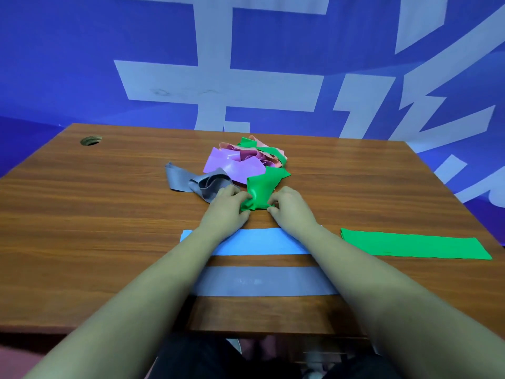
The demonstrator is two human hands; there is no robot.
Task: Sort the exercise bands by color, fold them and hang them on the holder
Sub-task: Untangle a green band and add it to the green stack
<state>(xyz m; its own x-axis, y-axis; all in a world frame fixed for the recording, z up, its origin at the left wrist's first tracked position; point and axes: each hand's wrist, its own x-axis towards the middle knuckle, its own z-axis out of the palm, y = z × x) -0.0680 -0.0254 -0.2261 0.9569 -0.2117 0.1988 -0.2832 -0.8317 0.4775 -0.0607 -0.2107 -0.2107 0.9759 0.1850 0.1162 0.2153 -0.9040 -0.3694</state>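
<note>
A crumpled green band (262, 187) trails out of the tangled pile (243, 162) at the middle of the wooden table (95, 198). My left hand (226, 209) and my right hand (289, 206) both pinch its near end. The pile also holds purple, pink and green bands, with a loose grey band (196, 181) at its left. Three bands lie flat nearer me: a blue one (259, 244), a grey one (262, 281) under my forearms, and a folded green one (412, 246) at the right. No holder is in view.
A round cable hole (91, 140) sits at the table's far left corner. A blue banner with large pale lettering (218, 77) hangs right behind the table. The table's near edge runs just below the flat grey band.
</note>
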